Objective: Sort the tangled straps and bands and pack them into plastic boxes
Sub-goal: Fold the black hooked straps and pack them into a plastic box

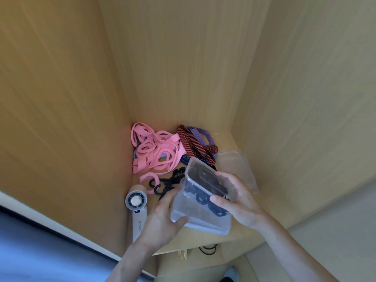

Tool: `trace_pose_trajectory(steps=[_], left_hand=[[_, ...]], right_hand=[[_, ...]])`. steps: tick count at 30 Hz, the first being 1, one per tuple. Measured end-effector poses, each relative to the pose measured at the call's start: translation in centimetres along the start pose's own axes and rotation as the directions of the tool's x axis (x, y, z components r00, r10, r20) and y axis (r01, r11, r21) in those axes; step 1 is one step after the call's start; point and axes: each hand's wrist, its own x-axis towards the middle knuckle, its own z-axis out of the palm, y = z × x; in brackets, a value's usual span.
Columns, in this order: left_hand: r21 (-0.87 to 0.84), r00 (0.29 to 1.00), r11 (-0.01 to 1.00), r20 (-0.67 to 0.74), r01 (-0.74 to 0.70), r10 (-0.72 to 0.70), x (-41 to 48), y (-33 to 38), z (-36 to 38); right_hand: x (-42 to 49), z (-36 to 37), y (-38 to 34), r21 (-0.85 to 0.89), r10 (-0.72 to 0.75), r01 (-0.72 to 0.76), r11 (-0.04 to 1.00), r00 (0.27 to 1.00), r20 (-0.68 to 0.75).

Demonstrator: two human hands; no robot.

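Closest to me are the two hands, both busy with the same clear plastic box (200, 220). It's held just above the front of the wooden shelf (203, 240), with a bunch of black bands (205, 201) already inside. The left hand (160, 218) grips the box by its near-left corner, thumb on the front wall. The right hand (238, 202) is curled round the lid (209, 176), thumb on the near edge and fingers over the top.

Here's the bit that matters: the lid sits tilted over the far side of the box, its long side running roughly the same way as the box's. So it looks like it only needs tipping down toward the person and pressing shut. The right hand is the one placed to do that.

Just left of the box lies a white handheld fan (136, 202). A few black hooked straps (168, 180) lie loose behind it. Further back on the right there's a second clear box (238, 165), though I can't tell what's in it. In the back corner sits the unsorted stuff: a big heap of pink bands (154, 151), a red-and-black striped strap (189, 141) and a purple strap (200, 133) beside it.
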Motion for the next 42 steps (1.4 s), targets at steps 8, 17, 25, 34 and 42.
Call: trace_pose_trajectory(steps=[8, 17, 25, 34, 42], left_hand=[[-0.267, 0.998, 0.962, 0.018, -0.048, 0.055, 1.9, 4.6, -1.2], [-0.488, 1.0, 0.872, -0.006, -0.025, 0.025, 2.9, 5.7, -1.8], [-0.696, 0.991, 0.712, -0.002, 0.096, -0.136, 4.1, 5.2, -2.1], [-0.552, 0.929, 0.775, -0.003, 0.308, -0.371, 6.5, 5.4, -1.3], [-0.339, 0.926, 0.881, -0.066, 0.33, -0.372, 4.7, 5.0, -0.5]], right_hand=[[-0.3, 0.8, -1.0, 0.086, -0.028, 0.025, 0.996, 0.999, 0.033], [0.0, 1.0, -3.0, 0.195, -0.03, 0.01, 0.981, 0.995, 0.098], [0.2, 0.6, -4.6, -0.128, -0.206, 0.217, 0.968, 0.974, 0.093], [6.4, -2.8, -1.9, -0.483, -0.219, 0.121, 0.867, 0.964, -0.152], [16.6, -3.4, 2.8, -0.666, -0.108, -0.246, 0.704, 0.89, -0.443]])
